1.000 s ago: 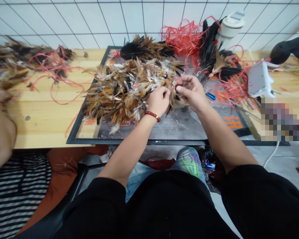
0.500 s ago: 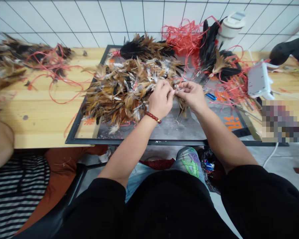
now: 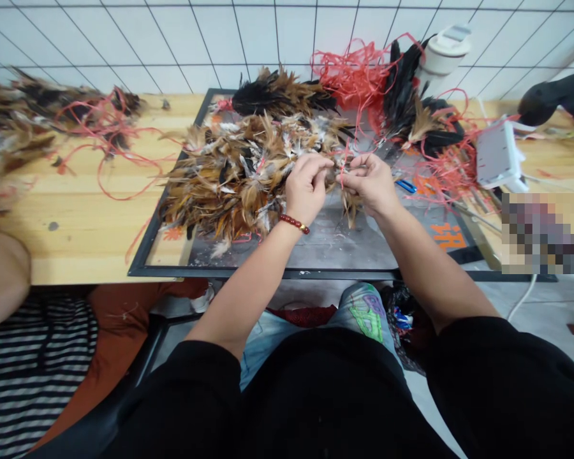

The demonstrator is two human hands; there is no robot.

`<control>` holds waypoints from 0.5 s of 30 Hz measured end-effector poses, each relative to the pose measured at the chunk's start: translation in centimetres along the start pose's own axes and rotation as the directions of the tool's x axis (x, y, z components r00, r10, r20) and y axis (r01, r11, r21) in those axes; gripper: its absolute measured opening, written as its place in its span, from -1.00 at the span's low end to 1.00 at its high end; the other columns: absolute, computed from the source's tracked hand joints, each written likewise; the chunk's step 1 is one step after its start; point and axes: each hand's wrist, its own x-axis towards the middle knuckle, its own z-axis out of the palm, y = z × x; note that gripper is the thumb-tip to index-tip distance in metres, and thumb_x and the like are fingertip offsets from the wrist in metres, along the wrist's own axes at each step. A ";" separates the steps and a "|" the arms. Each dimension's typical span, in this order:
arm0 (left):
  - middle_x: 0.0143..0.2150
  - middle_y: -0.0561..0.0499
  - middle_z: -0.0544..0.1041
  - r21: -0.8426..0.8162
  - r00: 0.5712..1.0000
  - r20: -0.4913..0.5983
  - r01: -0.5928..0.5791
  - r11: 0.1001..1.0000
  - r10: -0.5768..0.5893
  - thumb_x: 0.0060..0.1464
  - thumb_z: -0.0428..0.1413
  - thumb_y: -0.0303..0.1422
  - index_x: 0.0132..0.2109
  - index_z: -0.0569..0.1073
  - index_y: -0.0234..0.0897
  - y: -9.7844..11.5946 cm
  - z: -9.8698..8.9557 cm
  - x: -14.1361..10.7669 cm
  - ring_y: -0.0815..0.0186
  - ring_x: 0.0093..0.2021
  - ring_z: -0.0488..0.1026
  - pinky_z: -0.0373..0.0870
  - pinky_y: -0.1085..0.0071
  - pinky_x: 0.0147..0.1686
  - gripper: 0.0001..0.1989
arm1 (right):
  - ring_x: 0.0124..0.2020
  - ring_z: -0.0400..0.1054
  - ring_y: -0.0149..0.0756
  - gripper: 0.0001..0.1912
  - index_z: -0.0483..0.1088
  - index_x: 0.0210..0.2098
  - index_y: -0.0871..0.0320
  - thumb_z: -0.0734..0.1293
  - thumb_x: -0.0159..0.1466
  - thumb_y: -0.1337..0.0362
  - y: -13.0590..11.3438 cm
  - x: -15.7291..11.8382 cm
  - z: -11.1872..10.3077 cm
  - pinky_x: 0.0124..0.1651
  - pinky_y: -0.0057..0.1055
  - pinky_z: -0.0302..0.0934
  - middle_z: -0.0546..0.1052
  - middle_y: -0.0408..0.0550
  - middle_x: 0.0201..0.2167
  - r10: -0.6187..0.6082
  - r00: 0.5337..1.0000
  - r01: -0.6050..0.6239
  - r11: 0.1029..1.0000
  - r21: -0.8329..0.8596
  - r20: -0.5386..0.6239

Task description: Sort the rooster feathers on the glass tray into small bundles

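Observation:
A small bunch of brown feathers (image 3: 350, 209) hangs tips down between my hands, its stems up at my fingertips. My right hand (image 3: 374, 183) is closed, thumb and fingers pinching the bunch by its stem end. A strand of pink plastic string (image 3: 345, 159) runs across those stems, close to the right fingertips. On the other side, my left hand (image 3: 307, 183) has its fingers bent and drawn together beside the stems; what they hold is too small to make out. Directly left of it spreads a large heap of brown and white feathers (image 3: 239, 185).
Under the feathers lies a black-framed glass panel (image 3: 268, 274) on a wooden table (image 3: 86, 255). Blue-handled snips (image 3: 405, 186) rest right of my right hand. Behind are tangled pink string (image 3: 349, 73), dark feathers (image 3: 277, 92) and a white cup (image 3: 442, 54). Another person's arm (image 3: 2, 274) is at left.
My left fingertips have moved slightly apart from my right ones, which they met before. The pink strand now shows across the stems between my hands.

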 end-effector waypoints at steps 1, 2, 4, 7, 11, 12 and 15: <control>-0.03 -0.06 0.53 0.017 1.000 0.009 -0.027 0.999 0.027 0.29 0.01 -0.32 -0.03 0.53 -0.12 0.0 -0.2 -0.1 0.22 0.04 0.49 0.45 0.28 -0.02 -0.77 | -0.67 0.16 -0.49 -0.45 0.17 -0.34 0.03 0.60 -0.08 0.17 0.0 0.0 0.0 -0.63 -0.50 0.02 0.33 -0.31 -0.63 0.006 1.000 -0.006 1.000 -0.001 0.011; -0.03 -0.04 0.52 0.029 0.999 0.025 -0.049 0.998 0.049 0.27 0.01 -0.35 -0.03 0.54 -0.10 0.1 -0.4 -0.2 0.22 0.04 0.49 0.44 0.29 -0.03 -0.76 | -0.68 0.16 -0.48 -0.46 0.17 -0.34 0.03 0.59 -0.08 0.19 0.0 -0.1 0.0 -0.63 -0.50 0.03 0.32 -0.32 -0.65 0.012 1.000 -0.012 1.000 -0.003 0.022; -0.04 0.00 0.51 0.041 0.994 0.082 -0.081 0.996 0.077 0.23 0.03 -0.39 -0.02 0.55 -0.05 0.3 -0.6 -0.5 0.21 0.00 0.50 0.43 0.32 -0.07 -0.73 | -0.69 0.15 -0.48 -0.49 0.18 -0.36 0.03 0.58 -0.09 0.25 0.0 -0.1 0.1 -0.62 -0.49 0.04 0.30 -0.33 -0.67 0.026 0.999 -0.025 1.000 -0.011 0.040; -0.06 0.01 0.52 0.060 0.987 0.140 -0.085 0.995 0.076 0.19 0.05 -0.41 -0.04 0.56 -0.02 0.6 -0.6 -0.8 0.20 -0.04 0.51 0.41 0.32 -0.10 -0.72 | -0.69 0.16 -0.46 -0.54 0.20 -0.37 0.03 0.55 -0.10 0.33 0.1 -0.2 0.2 -0.62 -0.48 0.05 0.31 -0.34 -0.69 0.048 0.997 -0.047 0.999 -0.018 0.065; -0.03 0.00 0.53 0.100 0.982 0.170 -0.100 0.990 0.082 0.16 0.02 -0.45 -0.06 0.57 -0.05 0.5 -0.8 -0.5 0.21 -0.09 0.51 0.41 0.30 -0.11 -0.69 | -0.64 0.23 -0.41 -0.55 0.23 -0.34 0.03 0.52 -0.10 0.38 0.2 -0.2 0.2 -0.58 -0.46 0.10 0.36 -0.30 -0.64 0.064 0.994 -0.063 0.998 -0.008 0.092; -0.02 0.00 0.53 0.104 0.980 0.176 -0.109 0.988 0.090 0.15 0.02 -0.45 -0.07 0.57 -0.05 0.5 -0.9 -0.5 0.21 -0.10 0.51 0.41 0.30 -0.12 -0.69 | -0.63 0.24 -0.41 -0.55 0.23 -0.33 0.04 0.52 -0.10 0.38 0.1 -0.3 0.2 -0.58 -0.46 0.11 0.36 -0.29 -0.64 0.064 0.994 -0.064 0.998 -0.004 0.092; -0.01 0.00 0.54 0.102 0.977 0.185 -0.126 0.987 0.105 0.16 0.04 -0.42 -0.09 0.57 -0.08 0.3 -1.1 -0.3 0.23 -0.09 0.50 0.41 0.34 -0.12 -0.73 | -0.66 0.20 -0.46 -0.52 0.22 -0.33 0.05 0.55 -0.11 0.34 -0.3 -0.4 0.1 -0.60 -0.50 0.07 0.35 -0.30 -0.65 0.074 0.993 -0.076 0.997 0.009 0.095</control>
